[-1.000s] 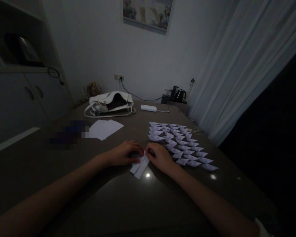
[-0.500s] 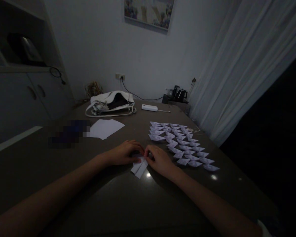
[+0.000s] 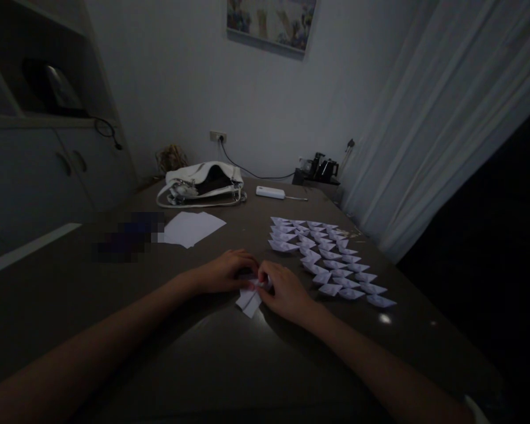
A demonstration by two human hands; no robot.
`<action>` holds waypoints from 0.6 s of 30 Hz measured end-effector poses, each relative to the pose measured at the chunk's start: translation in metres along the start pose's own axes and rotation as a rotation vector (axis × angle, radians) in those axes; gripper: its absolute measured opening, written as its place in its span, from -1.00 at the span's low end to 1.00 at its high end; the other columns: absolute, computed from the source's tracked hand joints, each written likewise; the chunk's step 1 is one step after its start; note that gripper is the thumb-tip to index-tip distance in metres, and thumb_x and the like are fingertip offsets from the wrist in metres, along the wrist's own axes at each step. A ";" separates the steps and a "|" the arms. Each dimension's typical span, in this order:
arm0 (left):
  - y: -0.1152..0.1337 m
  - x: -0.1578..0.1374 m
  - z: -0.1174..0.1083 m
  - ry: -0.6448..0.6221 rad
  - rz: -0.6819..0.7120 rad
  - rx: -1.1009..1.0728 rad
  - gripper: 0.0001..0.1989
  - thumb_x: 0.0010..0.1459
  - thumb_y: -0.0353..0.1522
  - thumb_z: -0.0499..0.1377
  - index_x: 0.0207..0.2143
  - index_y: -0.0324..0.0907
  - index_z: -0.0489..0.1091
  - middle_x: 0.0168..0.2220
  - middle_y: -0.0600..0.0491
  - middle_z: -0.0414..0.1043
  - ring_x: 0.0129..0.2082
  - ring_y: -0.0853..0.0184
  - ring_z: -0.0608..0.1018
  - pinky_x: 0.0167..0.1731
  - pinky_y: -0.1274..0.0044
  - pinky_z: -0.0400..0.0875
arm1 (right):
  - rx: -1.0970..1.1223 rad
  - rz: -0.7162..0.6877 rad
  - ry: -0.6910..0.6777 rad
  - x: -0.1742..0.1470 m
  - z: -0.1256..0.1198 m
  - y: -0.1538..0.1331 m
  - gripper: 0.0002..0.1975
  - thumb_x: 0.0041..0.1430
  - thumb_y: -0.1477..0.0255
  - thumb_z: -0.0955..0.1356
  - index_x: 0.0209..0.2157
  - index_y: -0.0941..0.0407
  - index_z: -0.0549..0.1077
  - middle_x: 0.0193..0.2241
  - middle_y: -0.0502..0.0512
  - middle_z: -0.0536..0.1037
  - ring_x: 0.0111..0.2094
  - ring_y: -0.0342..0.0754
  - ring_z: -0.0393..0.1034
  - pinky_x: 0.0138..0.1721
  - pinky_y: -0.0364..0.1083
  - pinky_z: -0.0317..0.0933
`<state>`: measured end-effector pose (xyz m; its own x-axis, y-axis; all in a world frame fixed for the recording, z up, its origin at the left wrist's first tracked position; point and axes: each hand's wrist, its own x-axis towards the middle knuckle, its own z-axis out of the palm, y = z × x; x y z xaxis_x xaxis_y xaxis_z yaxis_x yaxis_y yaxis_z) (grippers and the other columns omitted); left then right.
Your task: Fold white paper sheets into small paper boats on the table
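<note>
The handbag (image 3: 203,174) lies near the far left corner of the tabletop (image 3: 229,365), the corded device (image 3: 270,192) to its right. Before the handbag lie paper sheets (image 3: 192,227); paper boats (image 3: 334,265) stand toward the right edge, folded paper (image 3: 248,304) left of them.

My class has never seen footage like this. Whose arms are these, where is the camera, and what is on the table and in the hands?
There is no machine here: a person is working with bare hands. One camera, worn on the head, looks forward and down, so every picture comes from that viewpoint. The left hand and right hand hold a folded piece of white paper between them. On the dark table, to its right, sit rows of folded paper boats. Farther off to the left lie flat white sheets. Toward the back are a white bag and a white oblong device. A pixelated patch at left hides whatever is there.
</note>
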<state>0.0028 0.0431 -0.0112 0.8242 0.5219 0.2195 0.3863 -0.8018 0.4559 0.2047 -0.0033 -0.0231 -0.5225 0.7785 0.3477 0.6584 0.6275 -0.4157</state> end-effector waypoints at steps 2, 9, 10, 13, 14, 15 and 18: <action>-0.002 0.000 0.001 0.002 0.002 0.009 -0.76 0.19 -0.28 0.22 -0.13 -0.21 0.43 -0.08 -0.06 0.45 -0.03 0.16 0.43 -0.01 0.39 0.25 | 0.011 -0.016 0.001 -0.001 0.001 -0.003 -0.82 0.05 0.59 0.31 -0.35 0.07 0.23 -0.36 0.02 0.42 -0.33 -0.05 0.30 -0.31 -0.10 0.09; -0.004 0.000 0.001 0.001 0.010 0.009 -0.76 0.18 -0.32 0.22 -0.11 -0.21 0.42 -0.06 -0.06 0.44 -0.02 0.16 0.43 -0.01 0.39 0.27 | 0.072 -0.071 -0.034 -0.004 0.002 -0.014 -0.80 -0.01 0.57 0.35 -0.37 0.07 0.24 -0.38 0.00 0.41 -0.35 -0.05 0.28 -0.33 -0.11 0.07; -0.004 0.000 0.001 0.002 0.006 0.011 -0.75 0.17 -0.33 0.23 -0.11 -0.22 0.42 -0.06 -0.07 0.44 -0.02 0.16 0.43 -0.01 0.38 0.26 | 0.096 -0.074 -0.033 -0.003 0.001 -0.015 -0.80 -0.01 0.56 0.36 -0.38 0.08 0.24 -0.40 -0.01 0.40 -0.36 -0.06 0.28 -0.34 -0.12 0.07; -0.005 0.000 0.001 -0.005 0.007 0.011 -0.76 0.17 -0.31 0.23 -0.12 -0.21 0.43 -0.07 -0.06 0.45 -0.02 0.16 0.43 0.00 0.39 0.26 | 0.175 -0.064 0.020 0.000 -0.001 -0.012 -0.82 -0.01 0.60 0.33 -0.42 0.08 0.23 -0.47 -0.05 0.34 -0.45 -0.11 0.23 -0.41 -0.15 0.04; -0.005 0.000 0.001 -0.006 0.009 0.004 -0.77 0.18 -0.30 0.23 -0.13 -0.20 0.44 -0.07 -0.06 0.45 -0.02 0.16 0.43 0.00 0.40 0.26 | 0.187 -0.054 0.050 0.002 -0.001 -0.009 -0.82 -0.02 0.62 0.31 -0.43 0.08 0.22 -0.49 -0.06 0.33 -0.47 -0.12 0.21 -0.43 -0.16 0.03; -0.005 0.000 0.001 -0.004 0.012 -0.004 -0.77 0.18 -0.29 0.23 -0.14 -0.19 0.44 -0.07 -0.05 0.45 -0.01 0.17 0.43 0.00 0.41 0.26 | 0.184 -0.042 0.079 0.003 -0.001 -0.005 -0.82 -0.02 0.63 0.29 -0.44 0.08 0.21 -0.50 -0.06 0.31 -0.49 -0.13 0.20 -0.43 -0.16 0.02; -0.004 -0.001 0.000 -0.001 0.017 -0.014 -0.76 0.19 -0.28 0.23 -0.11 -0.16 0.44 -0.07 -0.02 0.45 -0.01 0.19 0.43 -0.01 0.44 0.25 | 0.112 -0.021 0.100 0.005 0.003 0.006 -0.81 -0.04 0.66 0.27 -0.44 0.09 0.22 -0.49 -0.05 0.32 -0.46 -0.11 0.22 -0.42 -0.16 0.02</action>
<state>0.0007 0.0461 -0.0137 0.8309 0.5081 0.2269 0.3663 -0.8064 0.4643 0.2043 0.0046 -0.0259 -0.4753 0.7635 0.4372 0.5803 0.6455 -0.4966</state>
